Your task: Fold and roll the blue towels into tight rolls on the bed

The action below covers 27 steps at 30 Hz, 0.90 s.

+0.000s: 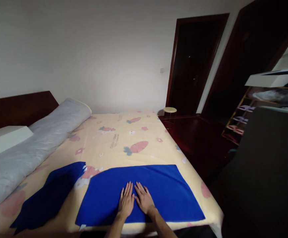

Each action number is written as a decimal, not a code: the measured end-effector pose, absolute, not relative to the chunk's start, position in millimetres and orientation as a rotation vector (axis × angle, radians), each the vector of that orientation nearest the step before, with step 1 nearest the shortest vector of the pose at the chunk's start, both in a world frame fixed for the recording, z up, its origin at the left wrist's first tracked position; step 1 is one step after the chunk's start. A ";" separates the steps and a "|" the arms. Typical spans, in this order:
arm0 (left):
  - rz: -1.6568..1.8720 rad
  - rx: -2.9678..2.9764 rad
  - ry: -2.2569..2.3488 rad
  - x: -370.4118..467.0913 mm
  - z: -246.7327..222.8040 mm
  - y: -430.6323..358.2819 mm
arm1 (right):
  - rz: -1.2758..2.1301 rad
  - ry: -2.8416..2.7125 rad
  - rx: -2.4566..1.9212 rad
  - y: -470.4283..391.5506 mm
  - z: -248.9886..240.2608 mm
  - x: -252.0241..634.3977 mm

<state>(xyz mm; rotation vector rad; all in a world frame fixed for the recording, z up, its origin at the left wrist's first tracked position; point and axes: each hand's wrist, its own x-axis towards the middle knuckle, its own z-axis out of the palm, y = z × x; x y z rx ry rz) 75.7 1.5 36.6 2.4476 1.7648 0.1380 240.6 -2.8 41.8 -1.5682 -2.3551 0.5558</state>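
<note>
A blue towel (168, 191) lies spread flat on the bed near its front edge, with a small white tag at its lower left corner. My left hand (126, 201) rests flat on the middle of this towel, fingers stretched forward. Right beside it, my right hand (144, 198) lies palm down on the same cloth, its fingers also extended and the thumb towards the left hand. To the left, a second blue cloth (51, 195) lies loosely bunched, with white tags at its upper end. Neither hand grasps anything.
The bed (114, 148) has a cream sheet printed with carrots. A rolled grey quilt (47, 132) and a white box (7, 140) lie at the left, before the dark headboard (20, 104). A stool (170, 109), a shoe rack (240, 115) and a dark panel (260, 172) stand right.
</note>
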 end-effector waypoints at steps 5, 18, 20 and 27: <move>0.067 2.237 2.122 -18.6 27.2 -0.3 | 0.246 -2.086 -2.113 -3.0 26.7 352.8; 0.281 2.420 2.030 22.3 31.2 11.7 | 0.294 -2.101 -1.830 9.0 28.8 295.8; 0.254 2.439 1.905 62.1 31.2 20.6 | 0.466 -2.222 -1.618 16.7 36.6 253.5; 0.140 2.332 1.996 28.3 23.9 37.3 | 0.524 -2.322 -1.704 44.0 39.1 289.7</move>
